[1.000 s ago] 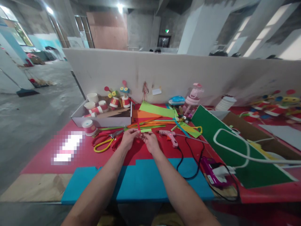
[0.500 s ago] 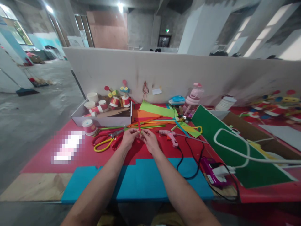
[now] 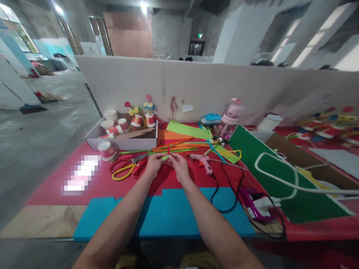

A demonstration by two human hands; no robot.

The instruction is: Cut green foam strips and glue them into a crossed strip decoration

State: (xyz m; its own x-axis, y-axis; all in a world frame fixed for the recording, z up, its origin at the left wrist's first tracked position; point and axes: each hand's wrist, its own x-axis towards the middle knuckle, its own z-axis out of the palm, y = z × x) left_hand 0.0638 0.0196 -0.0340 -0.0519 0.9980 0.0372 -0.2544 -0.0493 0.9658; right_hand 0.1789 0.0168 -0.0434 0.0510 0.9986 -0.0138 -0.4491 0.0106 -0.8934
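A long-handled dark broom (image 3: 32, 108) touches the grey concrete floor (image 3: 68, 91); a small green lit sign (image 3: 200, 35) shows above a dark doorway (image 3: 196, 48).

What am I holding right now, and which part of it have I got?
Red and green paper strips, pinched at their crossing between the fingertips of your left hand and right hand; the exact grip is too small to tell.

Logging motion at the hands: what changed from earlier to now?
The green strip between left hand and right hand swung from pointing right to pointing left; the red strip shifted slightly right. No visible grasp or release. Scissors, glue gun and box stayed put.
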